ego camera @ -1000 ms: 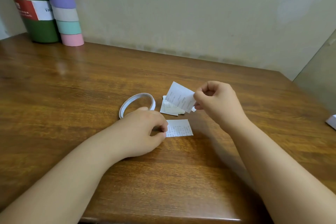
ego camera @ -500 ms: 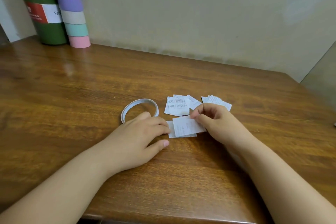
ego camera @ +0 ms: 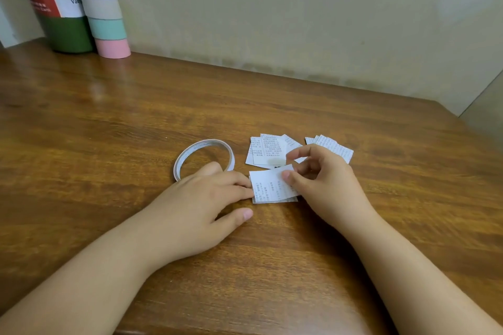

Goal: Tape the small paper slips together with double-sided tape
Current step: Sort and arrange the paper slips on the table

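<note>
Both grips (fingers straight) press two stacked slips point(ego camera: 273, 185): left hand point(ego camera: 201, 198), right hand point(ego camera: 324, 185).

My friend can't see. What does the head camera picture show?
Two hands lay one paper slip onto another on a wooden table: the left hand steadies the edge, the right hand presses on top. A tape roll and more slips lie behind.
</note>
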{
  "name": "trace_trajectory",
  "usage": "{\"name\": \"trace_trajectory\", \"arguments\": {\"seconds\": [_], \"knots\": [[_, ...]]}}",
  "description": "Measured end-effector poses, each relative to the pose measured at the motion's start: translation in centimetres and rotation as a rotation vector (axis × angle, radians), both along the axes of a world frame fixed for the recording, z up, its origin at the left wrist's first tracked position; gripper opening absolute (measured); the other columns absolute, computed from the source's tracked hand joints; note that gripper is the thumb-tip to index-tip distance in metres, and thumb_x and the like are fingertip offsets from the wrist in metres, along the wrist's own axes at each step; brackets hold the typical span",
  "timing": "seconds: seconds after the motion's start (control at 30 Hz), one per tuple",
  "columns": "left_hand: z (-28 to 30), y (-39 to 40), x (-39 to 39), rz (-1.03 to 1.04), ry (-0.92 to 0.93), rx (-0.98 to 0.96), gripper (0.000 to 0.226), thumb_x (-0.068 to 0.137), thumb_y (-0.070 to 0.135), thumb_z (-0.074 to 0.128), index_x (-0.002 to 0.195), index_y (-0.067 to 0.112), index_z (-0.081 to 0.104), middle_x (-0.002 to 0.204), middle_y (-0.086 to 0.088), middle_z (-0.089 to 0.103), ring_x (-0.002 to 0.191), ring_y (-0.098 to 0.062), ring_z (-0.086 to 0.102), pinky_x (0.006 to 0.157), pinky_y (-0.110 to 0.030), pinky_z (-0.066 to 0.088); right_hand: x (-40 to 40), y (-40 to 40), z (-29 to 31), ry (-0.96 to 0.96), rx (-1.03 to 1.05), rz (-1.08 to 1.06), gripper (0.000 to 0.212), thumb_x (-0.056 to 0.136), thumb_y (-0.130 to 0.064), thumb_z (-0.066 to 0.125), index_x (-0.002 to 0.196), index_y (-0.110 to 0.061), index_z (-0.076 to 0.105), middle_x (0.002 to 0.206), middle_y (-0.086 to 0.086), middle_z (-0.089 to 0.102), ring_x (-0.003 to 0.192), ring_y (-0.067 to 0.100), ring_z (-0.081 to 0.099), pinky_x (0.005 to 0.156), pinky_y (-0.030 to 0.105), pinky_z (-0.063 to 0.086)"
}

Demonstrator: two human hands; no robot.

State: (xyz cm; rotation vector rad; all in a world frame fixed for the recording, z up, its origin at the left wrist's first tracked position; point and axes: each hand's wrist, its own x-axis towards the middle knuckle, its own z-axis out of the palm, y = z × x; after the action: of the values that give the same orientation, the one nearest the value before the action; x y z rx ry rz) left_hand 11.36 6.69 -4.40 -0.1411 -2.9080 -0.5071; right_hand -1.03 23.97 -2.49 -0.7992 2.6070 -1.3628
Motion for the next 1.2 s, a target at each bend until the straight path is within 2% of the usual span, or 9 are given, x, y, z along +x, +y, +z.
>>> {"name": "trace_trajectory", "arguments": {"seconds": [0.2,0.4,0.63,0.8,0.87,0.93,1.0,1.07,1.2], "knots": [[-0.2,-0.3,0.1,0.013,0.024,0.053,0.063,0.08,0.066,0.022,0.124,0.039,0.058,0.124,0.035,0.049,0.104,0.006,0.037,0.086,-0.021,0.043,0.6,0.0,-0.4,0.115,0.039,0.003,0.018,0.085,-0.015,0.067,0.096,-0.027,0.059,0.074,-0.002,0.061,0.069,0.001,0.053,0.061,0.006,0.039],[-0.2,-0.3,0.2,0.02,0.058,0.083,0.061,0.08,0.065,0.026,0.12,0.035,0.061,0.121,0.034,0.052,0.106,0.006,0.04,0.087,-0.018,0.041,0.3,0.1,-0.2,0.07,0.056,0.014,0.022,0.085,-0.017,0.067,0.1,-0.031,0.058,0.077,-0.004,0.063,0.072,-0.002,0.055,0.059,0.004,0.039],[-0.3,-0.3,0.2,0.026,0.082,0.083,0.054,0.082,0.062,0.03,0.116,0.034,0.062,0.119,0.031,0.053,0.103,0.004,0.043,0.086,-0.025,0.046,0.4,0.2,-0.2,0.082,0.062,0.028,0.023,0.086,-0.016,0.067,0.101,-0.029,0.058,0.078,-0.003,0.063,0.072,0.001,0.056,0.06,0.006,0.041],[-0.3,-0.1,0.3,0.012,0.067,0.001,0.051,0.084,0.062,0.029,0.119,0.042,0.059,0.116,0.032,0.048,0.097,0.005,0.036,0.07,-0.009,0.03,0.6,0.2,-0.2,0.095,0.058,0.03,0.022,0.086,-0.015,0.067,0.101,-0.028,0.058,0.078,-0.003,0.062,0.071,0.001,0.055,0.062,0.005,0.041],[-0.4,0.1,0.2,0.023,0.066,-0.013,0.049,0.084,0.06,0.031,0.117,0.041,0.061,0.114,0.03,0.048,0.096,0.005,0.036,0.07,-0.008,0.027,0.6,0.2,-0.2,0.099,0.053,0.022,0.023,0.084,-0.016,0.069,0.101,-0.028,0.058,0.077,-0.004,0.061,0.072,0.0,0.055,0.063,0.005,0.04],[-0.4,0.3,0.1,0.024,0.071,-0.013,0.05,0.085,0.06,0.03,0.117,0.039,0.062,0.113,0.028,0.049,0.096,0.003,0.038,0.071,-0.01,0.03,0.8,0.3,-0.1,0.098,0.032,0.021,0.026,0.082,-0.017,0.072,0.101,-0.029,0.059,0.075,-0.007,0.06,0.07,-0.001,0.055,0.064,0.005,0.04],[-0.4,0.4,0.1,0.033,0.058,-0.015,0.054,0.084,0.062,0.027,0.118,0.039,0.061,0.114,0.027,0.048,0.098,0.001,0.038,0.074,-0.015,0.034,0.9,0.5,0.1,0.088,0.003,0.028,0.028,0.081,-0.016,0.073,0.101,-0.03,0.06,0.074,-0.01,0.059,0.062,-0.005,0.053,0.06,0.005,0.039],[-0.4,0.5,0.1,0.04,0.063,-0.019,0.055,0.084,0.063,0.025,0.118,0.04,0.061,0.112,0.027,0.047,0.099,0.0,0.037,0.073,-0.012,0.032,1.1,0.7,0.2,0.084,0.001,0.027,0.028,0.081,-0.016,0.073,0.101,-0.03,0.06,0.075,-0.011,0.059,0.058,-0.006,0.053,0.057,0.005,0.038],[-0.2,0.6,0.2,0.045,0.059,-0.021,0.057,0.082,0.065,0.023,0.119,0.041,0.06,0.103,0.023,0.042,0.097,0.001,0.036,0.069,-0.006,0.027,1.1,0.6,-0.1,0.059,0.033,0.014,0.026,0.081,-0.018,0.072,0.097,-0.034,0.059,0.076,-0.012,0.062,0.072,-0.002,0.059,0.064,0.01,0.044]]}}
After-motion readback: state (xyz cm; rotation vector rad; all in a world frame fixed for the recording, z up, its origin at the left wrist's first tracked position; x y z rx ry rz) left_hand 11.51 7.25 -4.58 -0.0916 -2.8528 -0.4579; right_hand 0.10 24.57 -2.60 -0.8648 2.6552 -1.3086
